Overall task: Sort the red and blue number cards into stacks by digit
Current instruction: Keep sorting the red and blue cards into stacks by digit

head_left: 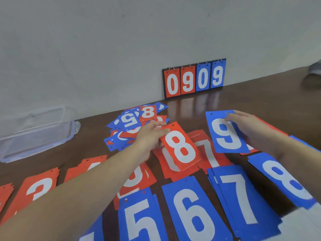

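Note:
My left hand grips a red 8 card by its upper left edge, above red stacks in the middle of the table. My right hand holds a blue 9 card at its top right, over the right side. A mixed heap of red and blue cards lies behind my left hand. Blue stacks run along the front: 5, 6, 7, 8. Red stacks sit behind them, among them a 3 and a 7.
A scoreboard stand reading 0909 leans against the wall at the back. A clear plastic box lies at the far left on the brown table. The table's front right corner shows a pale edge.

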Available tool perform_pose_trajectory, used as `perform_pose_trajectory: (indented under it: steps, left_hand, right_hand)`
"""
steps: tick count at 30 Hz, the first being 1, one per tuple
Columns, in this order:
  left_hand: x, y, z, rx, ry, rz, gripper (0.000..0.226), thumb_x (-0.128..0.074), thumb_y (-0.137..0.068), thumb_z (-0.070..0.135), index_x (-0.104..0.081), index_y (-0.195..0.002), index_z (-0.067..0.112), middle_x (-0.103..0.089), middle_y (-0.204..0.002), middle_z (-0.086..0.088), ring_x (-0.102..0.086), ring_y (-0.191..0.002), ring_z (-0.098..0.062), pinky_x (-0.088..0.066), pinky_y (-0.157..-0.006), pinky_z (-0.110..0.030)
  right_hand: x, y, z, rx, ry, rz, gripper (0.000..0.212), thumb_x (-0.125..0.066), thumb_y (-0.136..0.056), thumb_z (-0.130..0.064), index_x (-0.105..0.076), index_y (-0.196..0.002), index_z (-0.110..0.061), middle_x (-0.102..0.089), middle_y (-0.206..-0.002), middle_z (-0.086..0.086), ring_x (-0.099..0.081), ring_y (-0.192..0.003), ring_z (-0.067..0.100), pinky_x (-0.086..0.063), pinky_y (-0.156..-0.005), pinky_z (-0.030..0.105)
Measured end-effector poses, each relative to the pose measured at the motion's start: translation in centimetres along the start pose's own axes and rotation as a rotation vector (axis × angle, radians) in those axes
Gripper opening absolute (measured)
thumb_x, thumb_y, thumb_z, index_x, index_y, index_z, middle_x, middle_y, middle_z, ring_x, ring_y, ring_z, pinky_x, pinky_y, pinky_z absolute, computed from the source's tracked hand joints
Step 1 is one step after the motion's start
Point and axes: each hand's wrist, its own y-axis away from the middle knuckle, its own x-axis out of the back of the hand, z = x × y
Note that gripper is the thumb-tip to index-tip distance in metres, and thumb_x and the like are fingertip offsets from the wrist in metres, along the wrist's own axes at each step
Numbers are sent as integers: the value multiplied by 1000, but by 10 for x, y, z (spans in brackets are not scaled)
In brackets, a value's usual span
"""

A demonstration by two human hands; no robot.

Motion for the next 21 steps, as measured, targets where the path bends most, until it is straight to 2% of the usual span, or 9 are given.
perform_pose_trajectory:
  steps: [2, 4, 6, 8, 11, 14, 18, 21]
  left_hand:
    - [-28, -7, 3, -9, -5, -52, 22, -75, -89, 14, -66, -109, 19, -76, -99, -9, -75, -88, -25, -61, -74, -38]
    - [-57, -14, 5, -7, -24, -100, 19, -74, -90, 13, -66, -105, 19, -76, -99, -6, -74, -92, -24, -61, -78, -39]
    - [-85, -20, 5, -12, -43, -146, 15, -72, -90, 12, -67, -103, 19, -76, -93, -3, -73, -79, -15, -59, -66, -29]
    - [-110, -25, 6, -24, -57, -178, 14, -71, -90, 9, -69, -99, 19, -74, -89, -1, -67, -69, -11, -54, -59, -24]
    - [-145, -33, 6, -17, -77, -186, 14, -71, -89, 7, -70, -97, 19, -72, -90, -1, -66, -75, -15, -54, -67, -28]
    - [-173, -44, 5, -35, -96, -160, 14, -72, -88, 6, -70, -94, 19, -73, -97, -4, -69, -85, -20, -57, -77, -32]
    - [-193, -61, 1, -240, -336, -115, 12, -70, -89, 9, -71, -97, 18, -69, -94, 6, -66, -93, -14, -56, -87, -30]
    - [-196, -67, -4, -425, -686, -130, 14, -68, -89, 12, -71, -97, 23, -64, -101, 9, -60, -106, -15, -50, -90, -30]
  right_hand:
    - [24, 1, 4, 17, 3, 29, 8, -59, -97, -14, -67, -97, -14, -76, -90, 15, -72, -66, 28, -59, -60, 38]
    - [48, 3, 11, 37, 38, 46, 12, -58, -98, -13, -69, -103, -14, -76, -98, 15, -72, -75, 29, -56, -67, 39]
    - [70, 8, 17, 42, 98, 51, 16, -58, -98, -14, -70, -109, -17, -76, -102, 14, -72, -82, 29, -54, -71, 37]
    - [89, 14, 22, 33, 122, 66, 18, -58, -98, -14, -70, -111, -18, -77, -100, 11, -72, -83, 28, -54, -71, 37]
    - [109, 18, 29, 3, 116, 98, 18, -58, -99, -14, -68, -114, -17, -76, -99, 14, -72, -82, 29, -55, -75, 41]
    - [122, 18, 34, -21, 96, 120, 16, -58, -100, -17, -66, -113, -19, -76, -97, 13, -72, -79, 30, -57, -70, 40]
    - [128, 18, 39, -34, 84, 119, 17, -58, -99, -18, -64, -115, -18, -77, -98, 11, -74, -80, 29, -58, -70, 40]
    - [129, 17, 40, -34, 82, 102, 18, -60, -98, -19, -64, -116, -19, -77, -99, 11, -74, -84, 31, -59, -74, 44]
